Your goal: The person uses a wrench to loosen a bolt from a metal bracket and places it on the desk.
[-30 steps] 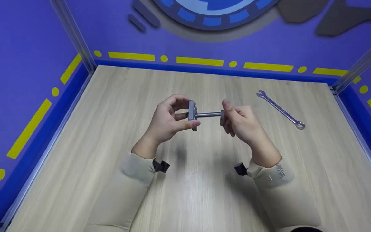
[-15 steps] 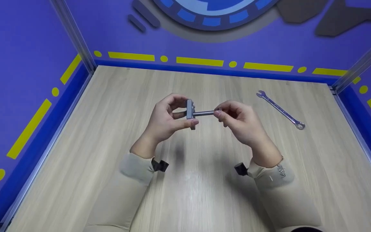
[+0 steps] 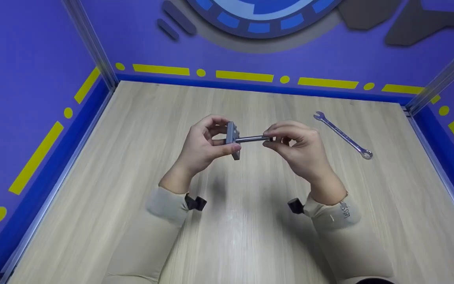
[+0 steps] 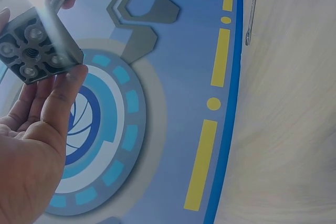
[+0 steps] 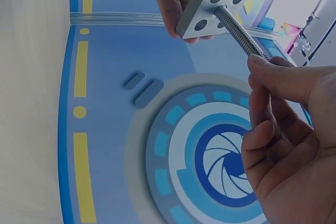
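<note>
My left hand (image 3: pixel 197 146) holds a square grey metal plate (image 3: pixel 231 135) on edge above the table, thumb on the near side and fingers behind. Four round recesses surround the threaded centre hole on the face of the plate (image 4: pixel 32 51) seen in the left wrist view. From its other face a threaded rod (image 5: pixel 239 31) sticks out toward the right. Thumb and fingertips of my right hand (image 3: pixel 304 148) pinch the rod's free end, which they largely cover. In the right wrist view the right hand (image 5: pixel 299 129) shows bent fingers beneath the rod.
A combination wrench (image 3: pixel 343 135) lies slantwise on the wooden tabletop (image 3: pixel 235 244), right of the hands. Blue panels (image 3: pixel 246 59) with yellow marks enclose the back and sides, joined by metal corner posts (image 3: pixel 95 43).
My right hand has shifted from the rod's round end piece to a fingertip pinch, its fingers rolling over between frames. The plate has moved slightly left and turned a little in my left hand.
</note>
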The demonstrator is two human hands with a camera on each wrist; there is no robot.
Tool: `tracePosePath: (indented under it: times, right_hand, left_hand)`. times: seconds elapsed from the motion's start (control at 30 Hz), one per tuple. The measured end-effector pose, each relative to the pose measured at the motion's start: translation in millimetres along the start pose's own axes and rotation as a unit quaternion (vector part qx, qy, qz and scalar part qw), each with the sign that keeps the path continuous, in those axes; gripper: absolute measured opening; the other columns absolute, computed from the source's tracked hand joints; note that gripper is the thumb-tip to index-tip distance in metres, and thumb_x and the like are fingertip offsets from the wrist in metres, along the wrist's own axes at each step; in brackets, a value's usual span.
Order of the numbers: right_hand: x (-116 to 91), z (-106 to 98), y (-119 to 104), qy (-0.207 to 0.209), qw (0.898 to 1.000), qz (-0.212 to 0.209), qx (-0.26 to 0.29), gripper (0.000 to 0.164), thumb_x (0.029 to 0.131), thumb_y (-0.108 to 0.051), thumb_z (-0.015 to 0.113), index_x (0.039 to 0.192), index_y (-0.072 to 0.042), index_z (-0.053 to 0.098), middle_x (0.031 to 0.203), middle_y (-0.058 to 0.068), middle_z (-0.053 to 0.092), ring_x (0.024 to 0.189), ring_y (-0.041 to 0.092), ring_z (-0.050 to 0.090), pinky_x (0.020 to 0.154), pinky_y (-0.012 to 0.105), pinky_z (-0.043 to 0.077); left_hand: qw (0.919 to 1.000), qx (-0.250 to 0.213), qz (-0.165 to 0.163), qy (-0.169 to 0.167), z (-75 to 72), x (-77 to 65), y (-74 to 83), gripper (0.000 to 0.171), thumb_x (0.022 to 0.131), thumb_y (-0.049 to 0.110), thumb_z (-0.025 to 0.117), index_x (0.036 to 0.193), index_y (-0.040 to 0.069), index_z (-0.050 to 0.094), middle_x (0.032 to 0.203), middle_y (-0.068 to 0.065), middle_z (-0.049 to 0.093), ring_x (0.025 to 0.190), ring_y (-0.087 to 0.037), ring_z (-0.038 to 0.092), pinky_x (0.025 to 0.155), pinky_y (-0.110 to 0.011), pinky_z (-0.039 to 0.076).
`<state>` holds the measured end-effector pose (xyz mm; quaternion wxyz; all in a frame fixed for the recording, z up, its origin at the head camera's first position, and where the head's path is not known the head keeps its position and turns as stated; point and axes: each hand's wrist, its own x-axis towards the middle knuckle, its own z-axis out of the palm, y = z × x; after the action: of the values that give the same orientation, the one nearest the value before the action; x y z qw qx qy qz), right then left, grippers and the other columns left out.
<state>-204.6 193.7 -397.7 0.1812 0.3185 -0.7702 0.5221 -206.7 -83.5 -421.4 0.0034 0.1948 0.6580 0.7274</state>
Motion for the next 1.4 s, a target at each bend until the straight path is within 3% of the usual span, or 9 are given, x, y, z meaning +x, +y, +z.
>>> tracePosePath:
  times: [0.3,0.53,0.67,0.8,0.9,1.13,1.3,1.4]
  right_hand:
    - [-1,0,0,0.008,0.999,0.04,-0.031,0.031,0.087,0.01,0.092,0.114,-0.005,0.088,0.104,0.012,0.085,0.081,0.005,0.066,0.071,0.013,0.058]
    - [0,3,4,0.016,0.995,0.082,-0.052,0.025,0.086,0.006,0.094,0.108,-0.004,0.087,0.093,0.011,0.083,0.075,0.006,0.067,0.071,0.013,0.061]
    - [2,5,9,0.018,0.994,0.099,-0.03,0.025,0.085,0.006,0.096,0.107,-0.004,0.089,0.101,0.012,0.085,0.078,0.008,0.069,0.071,0.015,0.061]
    - [4,7,13,0.014,0.992,0.122,0.023,0.026,0.082,0.009,0.096,0.105,-0.002,0.089,0.101,0.009,0.085,0.079,0.009,0.071,0.068,0.017,0.062]
    - [5,9,16,0.016,0.988,0.143,0.051,0.026,0.082,0.01,0.095,0.105,-0.001,0.088,0.098,0.006,0.085,0.08,0.009,0.074,0.067,0.018,0.065]
    - [8,12,17,0.007,0.981,0.174,0.085,0.027,0.083,0.009,0.095,0.108,0.006,0.087,0.105,0.02,0.085,0.084,0.009,0.079,0.074,0.022,0.071]
    - [7,11,18,0.003,0.98,0.193,0.056,0.026,0.084,0.007,0.094,0.109,0.003,0.088,0.108,0.021,0.086,0.085,0.007,0.08,0.076,0.02,0.071]
    - [6,11,22,-0.009,0.978,0.206,0.016,0.026,0.087,0.004,0.094,0.112,-0.001,0.089,0.109,0.02,0.086,0.087,0.006,0.079,0.077,0.017,0.069]
  left_hand:
    - [1.0,0.0,0.001,-0.005,0.1,2.4,-0.7,0.064,0.084,0.014,0.097,0.136,-0.001,0.064,0.129,-0.011,0.07,0.121,-0.024,0.075,0.113,-0.046,0.068]
    - [0.9998,-0.02,0.007,-0.005,-0.8,4.7,-2.0,0.083,0.078,0.041,0.106,0.136,-0.001,0.063,0.127,-0.01,0.07,0.119,-0.022,0.075,0.106,-0.039,0.071]
    - [0.9995,-0.032,0.001,0.0,-2.7,7.0,-3.8,0.1,0.069,0.059,0.108,0.136,-0.001,0.063,0.125,-0.009,0.071,0.118,-0.02,0.075,0.098,-0.03,0.072]
    - [0.9992,-0.04,-0.007,0.006,-6.0,8.6,-4.9,0.105,0.064,0.065,0.107,0.135,0.001,0.063,0.125,-0.008,0.072,0.12,-0.019,0.075,0.098,-0.027,0.071]
    - [0.999,-0.044,-0.009,0.003,-8.5,9.7,-4.6,0.103,0.066,0.064,0.107,0.136,0.002,0.063,0.127,-0.007,0.072,0.122,-0.02,0.074,0.099,-0.028,0.071]
    - [0.9989,-0.046,-0.008,0.001,-14.6,8.1,-4.7,0.099,0.067,0.058,0.108,0.135,0.001,0.063,0.125,-0.009,0.074,0.119,-0.019,0.074,0.099,-0.028,0.071]
    - [0.999,-0.044,-0.007,-0.009,-15.3,9.9,-8.7,0.069,0.082,0.023,0.104,0.134,0.001,0.064,0.126,-0.009,0.072,0.12,-0.021,0.074,0.109,-0.038,0.07]
    - [0.9993,-0.03,-0.017,-0.011,-13.7,10.9,-10.4,0.061,0.085,0.008,0.097,0.135,0.001,0.063,0.128,-0.009,0.071,0.121,-0.022,0.075,0.115,-0.047,0.067]
